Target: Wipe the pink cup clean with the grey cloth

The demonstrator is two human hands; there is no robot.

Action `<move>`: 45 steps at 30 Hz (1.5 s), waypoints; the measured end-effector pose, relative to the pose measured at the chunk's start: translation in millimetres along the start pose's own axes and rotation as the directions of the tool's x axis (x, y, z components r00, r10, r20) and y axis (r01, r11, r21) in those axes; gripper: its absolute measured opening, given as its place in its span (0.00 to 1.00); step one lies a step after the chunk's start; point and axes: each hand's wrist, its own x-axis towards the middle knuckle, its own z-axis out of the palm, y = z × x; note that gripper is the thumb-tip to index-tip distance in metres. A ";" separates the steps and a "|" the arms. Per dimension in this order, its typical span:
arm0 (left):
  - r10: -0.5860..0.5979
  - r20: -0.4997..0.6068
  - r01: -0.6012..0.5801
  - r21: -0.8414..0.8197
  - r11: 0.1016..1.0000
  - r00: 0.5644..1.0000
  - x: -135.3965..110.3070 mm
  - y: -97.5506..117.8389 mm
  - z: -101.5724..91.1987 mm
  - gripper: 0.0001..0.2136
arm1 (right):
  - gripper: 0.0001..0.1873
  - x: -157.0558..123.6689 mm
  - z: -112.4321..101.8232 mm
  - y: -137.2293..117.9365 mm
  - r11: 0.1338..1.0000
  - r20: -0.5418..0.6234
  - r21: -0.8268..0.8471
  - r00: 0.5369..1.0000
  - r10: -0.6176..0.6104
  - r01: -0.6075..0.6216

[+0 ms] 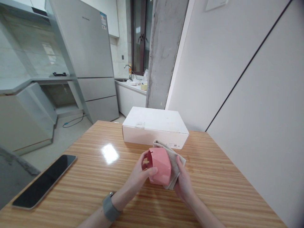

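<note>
A pink, hollow plastic container (161, 166) with angled sides is tipped on its side above the wooden table, its opening turned to the left. My left hand (142, 169) grips it by the rim, thumb outside and fingers reaching into the opening. Against its right side lies a folded grey-beige cloth (174, 169). My right hand (182, 180) holds that cloth, thumb on the near face and the other fingers mostly hidden behind it. The container's inside is largely out of sight.
Behind my hands a closed white cardboard box (155, 123) sits on the wooden table (114, 177). A phone (45, 180) with a dark screen lies near the left edge. A white wall (261, 104) rises to the right; a fridge (87, 47) stands beyond the table.
</note>
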 end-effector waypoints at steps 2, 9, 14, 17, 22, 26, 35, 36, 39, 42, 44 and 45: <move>0.000 0.000 0.000 -0.064 0.998 1.000 -0.7 0.6 1.0 0.38 | 0.27 0.4 0.5 -1.8 1.000 0.023 -0.011 1.000 -0.012 0.013; -0.104 0.014 0.105 -0.153 0.983 0.995 0.2 -0.7 4.5 0.33 | 0.26 0.1 5.3 0.2 0.991 0.067 -0.005 0.989 -0.130 0.131; -0.178 0.036 0.182 -0.180 0.967 0.983 3.3 1.0 1.8 0.32 | 0.26 -1.3 4.6 1.7 0.992 0.086 0.019 0.988 -0.126 0.125; -0.244 0.032 0.245 -0.200 0.949 0.969 6.9 0.0 -0.2 0.32 | 0.27 -1.4 3.1 0.0 0.990 0.077 0.003 0.987 -0.141 0.142; -0.303 0.097 0.317 -0.203 0.926 0.948 6.3 -4.3 -0.9 0.30 | 0.28 -0.9 0.0 -1.6 0.986 0.061 -0.017 0.985 -0.162 0.164; -0.211 0.190 0.251 -0.218 0.943 0.959 -1.5 -1.0 2.8 0.38 | 0.27 1.4 -3.6 -2.2 0.980 0.061 -0.037 0.979 -0.194 0.197; -0.158 0.060 0.162 -0.067 0.985 0.986 -0.8 -3.0 -0.4 0.43 | 0.24 0.3 -3.1 -0.9 0.985 0.076 -0.043 0.983 -0.165 0.169; -0.148 0.043 0.151 -0.055 0.987 0.988 -0.1 -3.9 -1.9 0.42 | 0.24 -0.2 -2.6 -0.9 0.985 0.080 -0.048 0.983 -0.164 0.168; -0.144 0.023 0.144 -0.027 0.989 0.989 0.0 -5.4 -4.5 0.41 | 0.24 -1.0 -1.2 -1.3 0.982 0.089 -0.065 0.981 -0.172 0.178; -0.143 0.017 0.143 -0.043 0.989 0.990 -1.3 -5.2 -2.7 0.39 | 0.23 -1.4 -0.2 -2.2 0.978 0.097 -0.069 0.977 -0.191 0.199; -0.140 0.024 0.142 -0.099 0.985 0.990 -1.5 -4.4 -0.1 0.35 | 0.24 -2.0 0.5 -3.0 0.975 0.091 -0.069 0.974 -0.206 0.213; -0.143 0.036 0.147 -0.134 0.980 0.989 -1.4 -3.7 1.1 0.33 | 0.24 -2.5 0.8 -3.6 0.975 0.087 -0.067 0.974 -0.208 0.214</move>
